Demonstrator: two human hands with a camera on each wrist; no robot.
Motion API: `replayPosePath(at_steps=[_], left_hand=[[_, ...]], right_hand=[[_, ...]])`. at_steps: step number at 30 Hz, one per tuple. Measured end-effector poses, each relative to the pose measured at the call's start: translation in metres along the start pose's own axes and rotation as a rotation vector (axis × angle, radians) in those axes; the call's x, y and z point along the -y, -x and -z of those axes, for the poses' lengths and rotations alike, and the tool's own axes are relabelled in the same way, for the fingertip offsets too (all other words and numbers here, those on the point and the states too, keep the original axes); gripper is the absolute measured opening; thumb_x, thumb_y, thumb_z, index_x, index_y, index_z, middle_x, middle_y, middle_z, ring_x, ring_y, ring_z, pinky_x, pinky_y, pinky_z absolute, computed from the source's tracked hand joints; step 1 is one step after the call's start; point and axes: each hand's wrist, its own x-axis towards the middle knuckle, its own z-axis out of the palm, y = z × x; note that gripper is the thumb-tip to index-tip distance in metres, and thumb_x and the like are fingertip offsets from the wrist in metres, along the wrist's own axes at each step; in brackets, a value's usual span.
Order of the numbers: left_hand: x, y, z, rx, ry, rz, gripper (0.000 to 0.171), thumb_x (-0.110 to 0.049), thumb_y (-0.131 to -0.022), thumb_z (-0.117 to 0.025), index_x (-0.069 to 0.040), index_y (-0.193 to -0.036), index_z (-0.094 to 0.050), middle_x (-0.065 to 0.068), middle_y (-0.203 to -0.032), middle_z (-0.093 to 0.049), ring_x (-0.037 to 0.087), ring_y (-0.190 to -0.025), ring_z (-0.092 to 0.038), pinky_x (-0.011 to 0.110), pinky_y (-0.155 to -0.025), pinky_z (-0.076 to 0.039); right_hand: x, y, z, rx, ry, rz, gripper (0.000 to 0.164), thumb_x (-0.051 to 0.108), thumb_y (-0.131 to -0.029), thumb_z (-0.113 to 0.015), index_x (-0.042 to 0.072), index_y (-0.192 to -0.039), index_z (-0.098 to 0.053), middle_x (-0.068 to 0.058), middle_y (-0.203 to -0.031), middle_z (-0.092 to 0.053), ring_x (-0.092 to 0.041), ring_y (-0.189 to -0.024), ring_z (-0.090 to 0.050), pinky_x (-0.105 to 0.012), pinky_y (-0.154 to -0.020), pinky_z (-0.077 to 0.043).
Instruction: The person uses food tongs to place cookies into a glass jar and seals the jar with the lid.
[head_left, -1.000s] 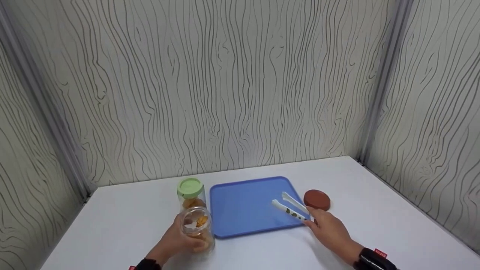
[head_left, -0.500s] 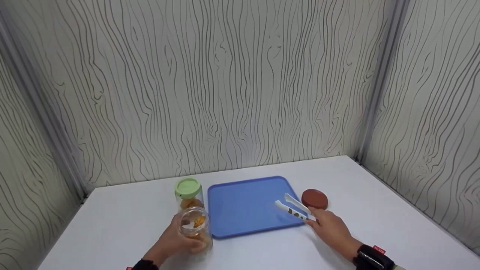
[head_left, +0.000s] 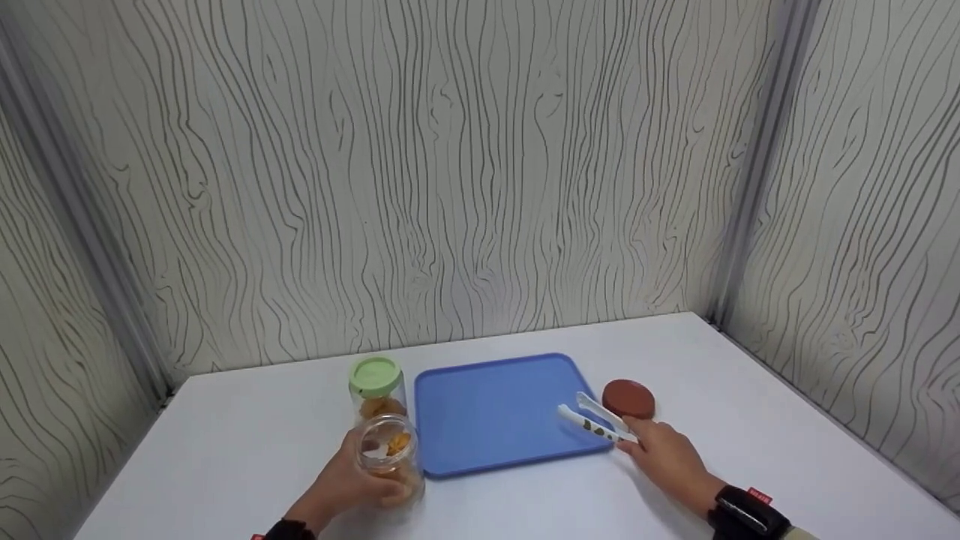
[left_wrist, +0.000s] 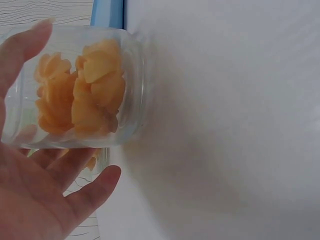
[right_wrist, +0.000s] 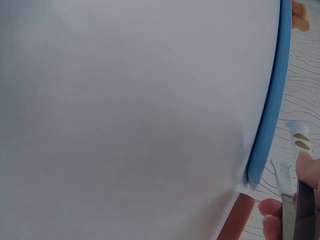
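Note:
My left hand [head_left: 356, 480] grips a clear open jar [left_wrist: 132, 90] round its side. Orange-brown, flower-shaped pieces [left_wrist: 100, 85] lie inside the jar. My right hand [head_left: 664, 457] holds white tongs [head_left: 585, 421] with a brown spotted pattern, their two arms spread apart and nothing between the tips. In the head view the tong tips overlap the right side of a blue tray [head_left: 495, 412]. In the right wrist view my thumb and fingers are on the two tong arms [right_wrist: 301, 140].
Behind the held jar stands a second jar with a green lid [head_left: 376, 376] and orange-brown pieces inside. A red-brown round lid [head_left: 628, 398] lies right of the tray, close to my right hand. Wood-patterned panels [head_left: 450, 187] rise behind and beside the white table [head_left: 247, 442].
My right hand and the tongs have shifted slightly right and down relative to the tray. The left hand keeps its grip on the jar in the same place beside the tray.

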Motion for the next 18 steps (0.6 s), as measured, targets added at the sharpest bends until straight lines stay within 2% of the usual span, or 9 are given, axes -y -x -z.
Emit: replayPosePath(at_steps=[9,13,18], left_hand=[[-0.0029,0.0009,0.001,-0.011,0.009,0.019,0.106,-0.017,-0.062,-0.092,0.007,-0.142,-0.026,0.025,-0.132,-0.048,0.043,-0.124,-0.043,0.061,-0.103,-0.033],[-0.0041,0.0007,0.0006,-0.011,-0.001,0.034,0.107,-0.018,-0.061,-0.093,0.007,-0.142,-0.026,0.026,-0.133,-0.047,0.044,-0.125,-0.042,0.061,-0.103,-0.032],[-0.0032,0.0002,-0.0014,0.0,0.012,0.022,0.107,-0.018,-0.062,-0.093,0.005,-0.142,-0.027,0.023,-0.132,-0.047,0.041,-0.123,-0.043,0.061,-0.102,-0.034]], right_hand=[[-0.0005,-0.0028,-0.0004,0.067,0.014,-0.034,0.049,0.023,-0.087,-0.072,-0.005,-0.126,-0.06,-0.011,-0.107,-0.067,-0.02,-0.083,-0.055,-0.045,-0.076,-0.049],[-0.0022,-0.0031,0.0002,0.082,0.061,-0.026,0.047,0.023,-0.088,-0.071,-0.002,-0.126,-0.06,-0.011,-0.107,-0.067,-0.024,-0.086,-0.057,-0.049,-0.078,-0.048],[-0.0056,-0.0014,0.002,0.067,0.13,0.03,0.043,0.02,-0.088,-0.07,-0.002,-0.124,-0.061,-0.016,-0.106,-0.068,-0.035,-0.092,-0.06,-0.055,-0.079,-0.047]])
